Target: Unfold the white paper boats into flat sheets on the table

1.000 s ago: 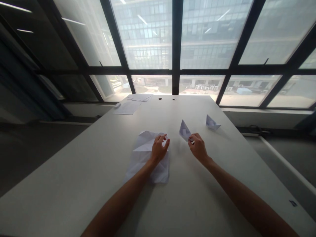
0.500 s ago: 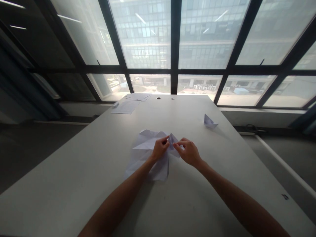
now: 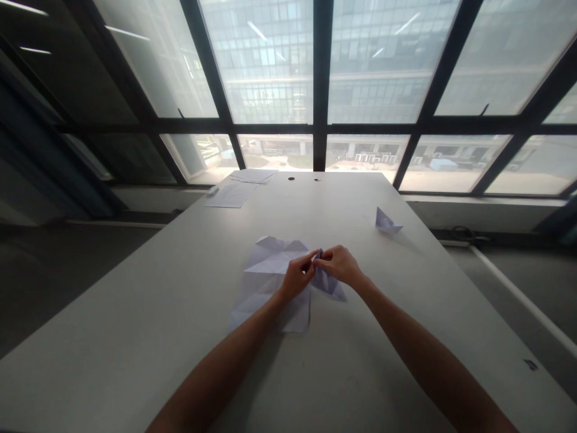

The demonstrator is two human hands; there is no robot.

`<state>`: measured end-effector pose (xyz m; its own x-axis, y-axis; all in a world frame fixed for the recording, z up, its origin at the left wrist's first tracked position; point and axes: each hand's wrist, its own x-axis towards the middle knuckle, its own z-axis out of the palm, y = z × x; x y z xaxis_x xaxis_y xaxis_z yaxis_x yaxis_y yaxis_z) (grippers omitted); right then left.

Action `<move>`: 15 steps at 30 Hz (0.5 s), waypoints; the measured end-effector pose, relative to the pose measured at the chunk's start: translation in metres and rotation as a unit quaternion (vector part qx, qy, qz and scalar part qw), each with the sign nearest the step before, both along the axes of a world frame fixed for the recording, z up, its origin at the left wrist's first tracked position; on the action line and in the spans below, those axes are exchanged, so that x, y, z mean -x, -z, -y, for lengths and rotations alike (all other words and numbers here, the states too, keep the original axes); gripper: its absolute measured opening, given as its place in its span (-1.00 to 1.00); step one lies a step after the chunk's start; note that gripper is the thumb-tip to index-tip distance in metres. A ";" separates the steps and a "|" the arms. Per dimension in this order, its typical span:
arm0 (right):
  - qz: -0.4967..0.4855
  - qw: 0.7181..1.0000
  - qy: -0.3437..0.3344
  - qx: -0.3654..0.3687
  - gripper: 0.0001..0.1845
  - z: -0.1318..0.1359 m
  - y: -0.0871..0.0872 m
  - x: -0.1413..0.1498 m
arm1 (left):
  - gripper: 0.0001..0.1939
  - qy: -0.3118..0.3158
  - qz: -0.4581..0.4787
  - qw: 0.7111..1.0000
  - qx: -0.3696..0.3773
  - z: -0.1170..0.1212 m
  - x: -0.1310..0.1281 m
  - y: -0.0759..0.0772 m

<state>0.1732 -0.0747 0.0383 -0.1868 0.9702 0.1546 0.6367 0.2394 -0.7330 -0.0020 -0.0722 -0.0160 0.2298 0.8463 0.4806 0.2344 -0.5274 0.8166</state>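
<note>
My left hand (image 3: 296,278) and my right hand (image 3: 341,265) meet at the middle of the white table (image 3: 148,337), both pinching a small folded paper boat (image 3: 328,282) at its top. The boat hangs down between the two hands, its lower tip near the tabletop. Under my left hand lies a creased, unfolded sheet of white paper (image 3: 269,282), spread flat on the table.
A second folded paper boat (image 3: 386,222) stands on the table to the far right. Loose sheets of paper (image 3: 238,189) lie at the far left corner, near two round holes (image 3: 304,178) in the tabletop. Large windows with dark frames rise behind the table.
My right hand carried the paper boat leftward to my left hand, which came off the flat sheet and took hold of it. Both hands now grip the boat.
</note>
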 end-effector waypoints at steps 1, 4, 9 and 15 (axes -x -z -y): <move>0.001 1.000 0.009 -0.005 -0.68 0.001 0.001 0.001 | -0.54 0.007 0.004 1.000 0.003 0.001 0.000 -0.001; -0.046 0.998 0.022 -0.024 -0.74 0.001 0.005 0.000 | -0.51 0.007 0.017 1.000 0.020 0.002 0.001 -0.002; -0.235 0.972 0.031 0.007 -0.81 -0.003 0.003 -0.014 | -0.62 -0.009 0.025 0.997 0.068 -0.002 0.001 0.002; -0.405 0.906 0.087 0.087 -0.83 -0.010 0.001 -0.039 | -0.61 -0.017 0.088 0.990 0.106 -0.010 0.002 0.005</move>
<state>0.2124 -0.0651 0.0372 0.0780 0.9968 0.0153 -0.1109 0.0240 -0.9935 -0.0040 -0.0623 -0.0205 0.1273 0.9385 0.3210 0.0939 -0.3336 0.9380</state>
